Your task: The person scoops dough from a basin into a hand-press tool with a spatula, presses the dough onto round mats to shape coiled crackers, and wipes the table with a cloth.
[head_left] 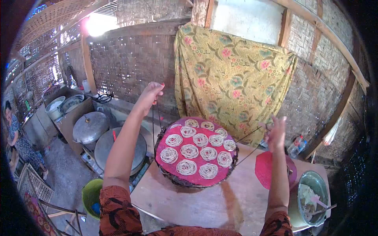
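Observation:
A round tray (235,161) with a dark rim and a pink-red lining bears several pale coiled noodle-like swirls (189,151). Dark cords run from its two sides up to my hands. My left hand (151,94) is closed on the cord at the tray's left, above the rim. At the right, my right hand (275,133) has its fingers bent around the other cord, which spreads in two strands to the tray's right rim. The tray is over the wooden table (189,204); whether it touches the wood is hard to tell.
A red disc (264,169) and a bucket of pale dough-like stuff (293,208) stand at the table's right, bottles (297,145) behind them. Large lidded pots (91,128) and a green basin (89,192) are at the left. A person (23,137) is at the far left. Floral cloth (236,74) hangs behind.

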A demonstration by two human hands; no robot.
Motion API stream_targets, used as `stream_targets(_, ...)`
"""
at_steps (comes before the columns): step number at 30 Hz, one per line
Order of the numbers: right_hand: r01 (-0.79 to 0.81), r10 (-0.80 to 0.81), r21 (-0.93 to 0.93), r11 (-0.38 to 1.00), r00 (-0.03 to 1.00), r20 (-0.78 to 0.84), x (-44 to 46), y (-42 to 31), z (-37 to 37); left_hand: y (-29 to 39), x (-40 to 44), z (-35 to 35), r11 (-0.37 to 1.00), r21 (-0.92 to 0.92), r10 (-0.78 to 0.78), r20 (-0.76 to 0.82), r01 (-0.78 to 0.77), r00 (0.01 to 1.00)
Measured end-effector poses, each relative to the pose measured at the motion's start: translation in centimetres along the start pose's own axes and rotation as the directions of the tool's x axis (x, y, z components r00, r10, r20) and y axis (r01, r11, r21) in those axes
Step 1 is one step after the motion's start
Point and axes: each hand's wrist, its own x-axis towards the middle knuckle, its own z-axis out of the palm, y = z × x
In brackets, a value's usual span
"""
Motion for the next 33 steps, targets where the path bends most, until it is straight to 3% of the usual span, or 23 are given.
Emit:
stream_targets(3, -0.058, 0.058, -0.015, 0.998, 0.998, 0.005, 1.8, 4.0, 1.9, -4.5, 2.7, -2.2, 0.997, 0.069, 0.031, -0.083, -0.025, 0.996)
stream_targets(5, -0.058, 0.059, -0.025, 0.998, 0.998, 0.027, 3.3, 6.3, 2.9, -5.8, 3.6, -2.9, 0.990, 0.134, -0.016, -0.161, 0.038, 0.987)
stream_targets(7, -0.041, 0.041, -0.008, 0.999, 0.998, 0.049, 4.4, 8.2, 3.4, -9.8, 6.6, -4.1, 0.941, 0.262, 0.249, -0.111, -0.213, 0.962)
stream_targets(9, -0.083, 0.081, 0.020, 0.996, 0.995, 0.054, 5.1, 9.0, 4.0, -9.5, 7.1, -4.1, 0.954, 0.205, 0.246, -0.109, -0.221, 0.963)
stream_targets(14, -0.160, 0.169, -0.081, 0.984, 0.980, 0.107, 7.2, 9.6, 4.7, -9.1, 7.0, -2.8, 0.949, 0.294, 0.142, -0.068, -0.116, 0.988)
stream_targets(15, -0.235, 0.260, -0.189, 0.954, 0.958, 0.124, 7.0, 8.7, 5.7, -8.7, 6.8, -2.1, 0.949, 0.298, 0.124, -0.061, -0.100, 0.990)
stream_targets(17, -0.340, 0.416, -0.389, 0.856, 0.901, 0.126, 7.5, 8.5, 7.8, -7.1, 6.1, -0.1, 0.938, 0.332, -0.121, 0.050, 0.098, 0.991)
stream_targets(18, -0.367, 0.472, -0.476, 0.800, 0.873, 0.120, 7.8, 8.7, 9.1, -6.5, 5.8, 1.3, 0.934, 0.339, -0.145, 0.061, 0.116, 0.988)
stream_targets(20, 0.101, 0.307, -0.815, 0.570, 0.895, 0.325, 7.8, 9.9, 12.2, -5.3, 5.8, 4.8, 0.737, 0.674, -0.306, 0.265, 0.051, 0.915)
stream_targets(21, 0.249, 0.271, -0.886, 0.392, 0.889, 0.369, 7.8, 10.1, 14.3, -5.4, 6.3, 6.4, 0.730, 0.681, -0.328, 0.276, 0.057, 0.904)
stream_targets(22, 0.327, 0.244, -0.908, 0.261, 0.888, 0.390, 7.9, 10.2, 16.4, -5.9, 6.6, 8.1, 0.500, 0.830, -0.216, 0.395, -0.247, 0.893)
stream_targets(23, 0.370, 0.206, -0.909, 0.191, 0.890, 0.406, 7.8, 9.8, 18.1, -6.7, 6.4, 9.6, 0.191, 0.838, -0.141, 0.539, -0.512, 0.830)
stream_targets(25, 0.408, 0.075, -0.876, 0.258, 0.895, 0.439, 6.7, 7.5, 20.0, 0.1, 1.8, 11.2, 0.215, 0.892, -0.100, 0.424, -0.397, 0.900)
stream_targets(27, 0.395, -0.058, -0.748, 0.534, 0.899, 0.434, 3.0, 3.1, 20.0, 6.0, -3.2, 10.4, 0.300, 0.842, 0.234, 0.390, -0.447, 0.891)
stream_targets(28, 0.372, -0.106, -0.635, 0.677, 0.903, 0.416, 0.1, 1.2, 19.4, 7.3, -5.4, 9.6, 0.381, 0.740, 0.462, 0.367, -0.554, 0.808)
stream_targets(29, 0.457, -0.236, -0.518, 0.724, 0.868, 0.436, -1.4, 1.5, 18.0, 8.1, -7.5, 8.4, 0.417, 0.618, 0.667, 0.291, -0.666, 0.686)
stream_targets(31, 0.551, -0.402, -0.358, 0.754, 0.818, 0.412, -5.0, 2.7, 14.1, 8.6, -12.3, 5.4, 0.444, 0.560, 0.766, 0.167, -0.699, 0.620)
stream_targets(32, 0.564, -0.439, -0.321, 0.761, 0.812, 0.386, -7.2, 4.2, 11.7, 6.1, -14.3, 3.6, 0.525, 0.464, 0.803, 0.007, -0.713, 0.596)
stream_targets(33, 0.462, -0.345, -0.444, 0.768, 0.882, 0.321, -9.4, 6.6, 8.5, 2.5, -16.3, 1.9, 0.581, 0.357, 0.809, -0.157, -0.732, 0.566)
